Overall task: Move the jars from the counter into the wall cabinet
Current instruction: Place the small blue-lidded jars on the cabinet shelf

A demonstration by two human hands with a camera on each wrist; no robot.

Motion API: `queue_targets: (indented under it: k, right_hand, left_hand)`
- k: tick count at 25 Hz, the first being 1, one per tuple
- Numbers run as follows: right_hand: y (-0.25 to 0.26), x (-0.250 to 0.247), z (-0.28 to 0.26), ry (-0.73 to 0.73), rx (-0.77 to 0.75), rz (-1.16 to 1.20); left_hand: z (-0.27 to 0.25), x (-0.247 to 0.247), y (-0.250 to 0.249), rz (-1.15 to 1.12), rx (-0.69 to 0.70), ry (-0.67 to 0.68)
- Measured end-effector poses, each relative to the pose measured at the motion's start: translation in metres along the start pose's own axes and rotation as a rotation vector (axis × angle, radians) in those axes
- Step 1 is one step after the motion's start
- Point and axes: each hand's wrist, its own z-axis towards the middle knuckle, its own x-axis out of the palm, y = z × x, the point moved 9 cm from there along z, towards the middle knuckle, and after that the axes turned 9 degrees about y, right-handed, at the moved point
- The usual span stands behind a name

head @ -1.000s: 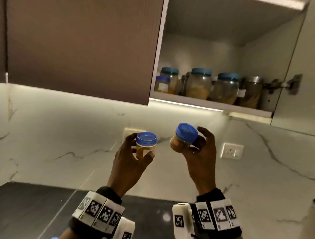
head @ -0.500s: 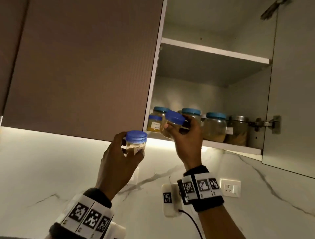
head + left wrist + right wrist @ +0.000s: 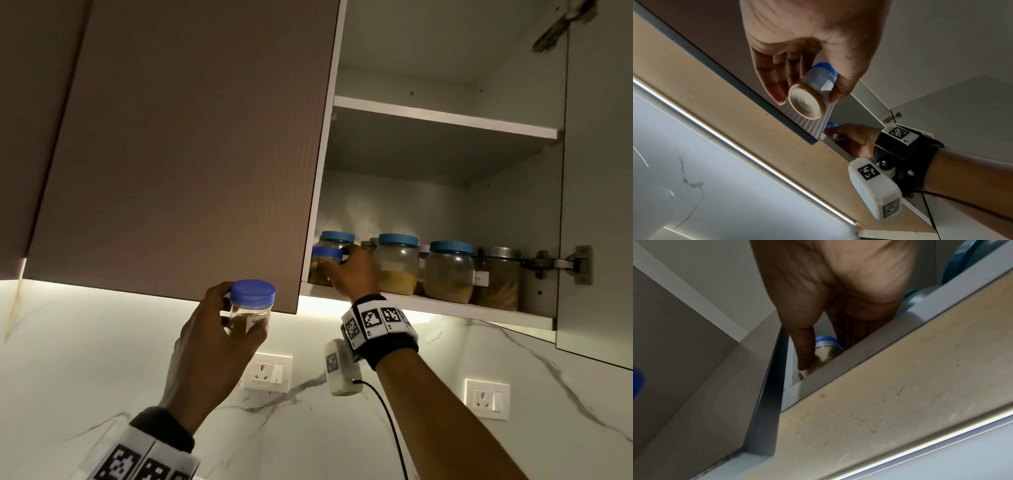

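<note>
My left hand (image 3: 219,329) grips a small clear jar with a blue lid (image 3: 252,305) below the closed cabinet door; the left wrist view shows that jar's base (image 3: 807,102) between thumb and fingers. My right hand (image 3: 346,274) reaches into the open wall cabinet and holds a second small blue-lidded jar (image 3: 325,263) at the left end of the lower shelf (image 3: 479,310). In the right wrist view my thumb and fingers wrap this jar (image 3: 826,352) just above the shelf edge. Whether it stands on the shelf is hidden.
Several bigger jars, teal-lidded (image 3: 397,267) and steel-lidded (image 3: 496,281), fill the lower shelf to the right. The upper shelf (image 3: 445,116) is above. A closed brown door (image 3: 191,147) is on the left, an open door (image 3: 599,205) on the right. Wall sockets (image 3: 269,371) sit below.
Both hands rose from counter level. My right hand carried its jar from in front of the cabinet onto the left end of the lower shelf. My left hand came up under the closed door.
</note>
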Motion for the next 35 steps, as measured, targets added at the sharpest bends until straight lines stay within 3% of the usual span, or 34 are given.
queue_targets:
  k: [14, 18, 21, 24, 29, 35]
  right_hand:
    - [-0.006, 0.009, 0.001, 0.052, 0.026, -0.123]
    - [-0.003, 0.008, -0.010, 0.065, -0.003, 0.020]
    - [0.008, -0.007, -0.034, -0.034, -0.094, 0.197]
    - [0.000, -0.016, -0.080, -0.126, -0.049, 0.183]
    - [-0.020, -0.014, -0.150, -0.078, 0.035, 0.252]
    - [-0.025, -0.028, -0.157, -0.041, 0.032, 0.205]
  left_hand:
    - [-0.009, 0.034, 0.018, 0.006, -0.058, 0.109]
    - [-0.011, 0.038, 0.015, 0.004, -0.050, 0.120]
    - [-0.010, 0.037, 0.011, -0.015, -0.025, 0.114]
    - [-0.007, 0.037, 0.004, -0.041, 0.000, 0.102]
    - [-0.008, 0.058, -0.015, -0.015, 0.055, 0.113]
    - [-0.017, 0.104, -0.055, 0.040, 0.206, 0.182]
